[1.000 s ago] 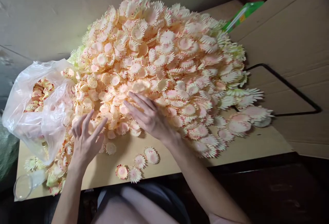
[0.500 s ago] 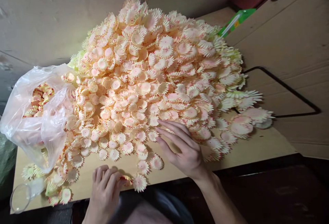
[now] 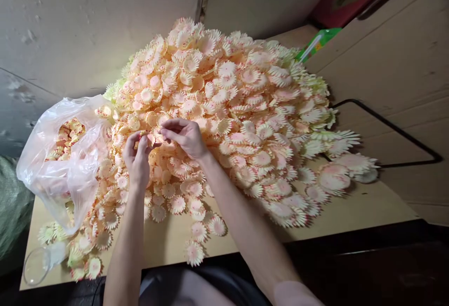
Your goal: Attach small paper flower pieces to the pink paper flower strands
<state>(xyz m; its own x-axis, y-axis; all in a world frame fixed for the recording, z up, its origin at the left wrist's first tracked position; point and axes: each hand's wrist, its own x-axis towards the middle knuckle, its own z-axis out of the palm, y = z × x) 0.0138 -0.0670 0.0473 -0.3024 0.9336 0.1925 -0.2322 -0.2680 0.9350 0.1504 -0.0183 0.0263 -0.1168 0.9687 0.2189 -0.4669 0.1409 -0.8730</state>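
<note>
A large heap of cream-pink, fringed flower petal pieces (image 3: 228, 95), with red-tipped edges, covers much of the table. Both my hands are raised over the heap's left part. My left hand (image 3: 137, 158) pinches a small red-and-yellow petal piece (image 3: 154, 138) between thumb and fingers. From the other side, my right hand (image 3: 187, 140) closes thumb and fingertips at this piece's right end. Fingers partly cover the piece, so its full shape is hidden.
A clear plastic bag (image 3: 38, 165) with rolled petal pieces (image 3: 68, 138) stands at the left. A transparent cup (image 3: 37, 266) lies at the wooden table's (image 3: 168, 245) front left corner. Cardboard (image 3: 396, 72) and a bent black rod (image 3: 403, 130) border the right; a green packet (image 3: 321, 43) sits behind.
Both hands have moved up from the table's front edge to over the heap. My right hand has also moved left and now meets my left hand at the petal piece.
</note>
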